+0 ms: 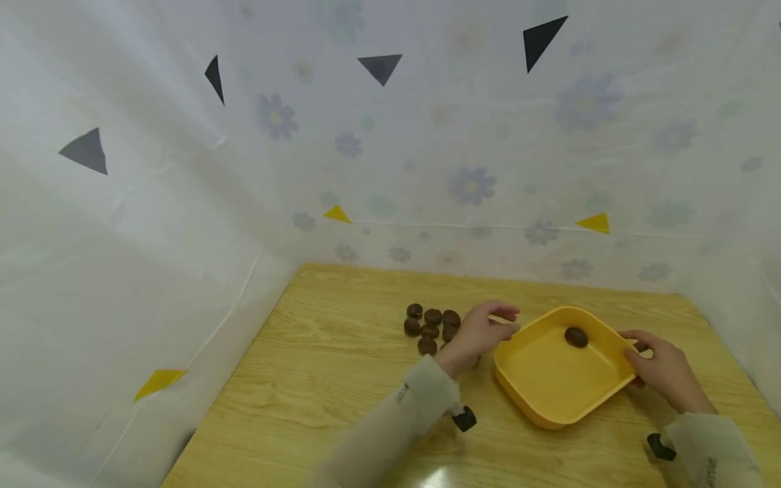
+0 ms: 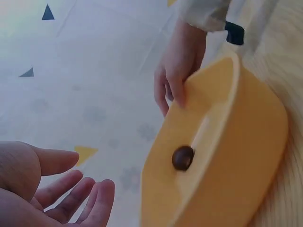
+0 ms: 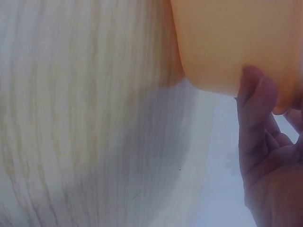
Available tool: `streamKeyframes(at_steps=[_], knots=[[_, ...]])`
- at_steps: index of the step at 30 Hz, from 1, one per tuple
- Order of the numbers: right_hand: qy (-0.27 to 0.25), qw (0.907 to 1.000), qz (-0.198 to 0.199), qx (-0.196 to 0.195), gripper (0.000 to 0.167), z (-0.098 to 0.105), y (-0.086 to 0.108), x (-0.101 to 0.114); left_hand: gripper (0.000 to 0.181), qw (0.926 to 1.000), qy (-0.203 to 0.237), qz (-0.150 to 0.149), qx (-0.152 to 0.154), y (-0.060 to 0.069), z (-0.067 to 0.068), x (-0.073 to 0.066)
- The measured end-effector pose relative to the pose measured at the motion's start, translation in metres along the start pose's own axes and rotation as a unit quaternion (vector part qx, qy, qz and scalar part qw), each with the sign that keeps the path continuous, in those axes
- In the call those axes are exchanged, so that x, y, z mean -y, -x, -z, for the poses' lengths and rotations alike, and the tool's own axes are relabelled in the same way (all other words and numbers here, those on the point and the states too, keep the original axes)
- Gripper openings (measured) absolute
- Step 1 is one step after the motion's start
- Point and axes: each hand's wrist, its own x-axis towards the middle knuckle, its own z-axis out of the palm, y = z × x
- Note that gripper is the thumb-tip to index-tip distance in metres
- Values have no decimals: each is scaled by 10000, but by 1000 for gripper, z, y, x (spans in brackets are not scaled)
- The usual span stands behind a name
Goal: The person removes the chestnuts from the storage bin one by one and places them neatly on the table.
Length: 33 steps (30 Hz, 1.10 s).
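Observation:
A yellow plastic tub point(image 1: 546, 383) sits on the right half of the table, with a single dark brown chestnut point(image 1: 576, 337) inside by its far wall. My right hand point(image 1: 662, 366) pinches the tub's right corner, thumb and fingers on either side of the rim. Near the opposite corner my left hand point(image 1: 478, 332) holds nothing; its fingers look loosely extended in the left wrist view. Several more chestnuts point(image 1: 430, 331) lie grouped on the table to the left of this hand, which partly hides them.
The wooden table point(image 1: 317, 366) is enclosed by white sheeting point(image 1: 390, 163) printed with flowers. Black, grey and yellow triangles point(image 1: 592, 222) mark the sheeting. A dark band piece point(image 1: 465, 419) hangs below the left sleeve.

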Motion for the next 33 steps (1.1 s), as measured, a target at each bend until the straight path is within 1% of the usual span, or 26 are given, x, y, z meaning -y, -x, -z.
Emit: streamKeyframes(at_steps=[2,4,6,9,12,15,18,21,23,26,29,33], knots=[[-8,10000,25,-33,50,-1,0,0,25,9991,375,102,142,-10,-20,-7],[-43,10000,46,-15,50,-1,0,0,24,9971,702,229,209,-21,-38,-11],[-74,10000,40,20,50,-2,0,0,22,9938,1019,391,204,-30,-55,-12],[-67,10000,19,67,50,-4,1,1,18,9897,1280,633,85,-43,-76,-9],[-29,10000,24,36,50,-5,4,2,15,9865,1403,844,-97,-51,-92,-5],[6,10000,55,-14,50,-5,9,4,13,9848,1327,1048,-404,-56,-105,-1],[56,10000,66,-48,49,-4,13,6,16,9819,1208,1270,-712,-60,-119,0],[44,10000,50,-27,50,-3,13,6,24,9790,1116,1505,-801,-62,-127,2],[14,10000,6,-7,51,-4,12,6,32,9783,1085,1610,-728,-62,-129,6],[9,10000,-7,-22,50,-7,10,5,39,9747,1131,1798,-696,-62,-130,15],[50,10000,10,-80,48,-7,10,4,40,9733,1322,1782,-580,-63,-130,23],[-3,10000,-1,-87,49,-7,10,5,36,9751,1311,1744,-402,-67,-130,28]])
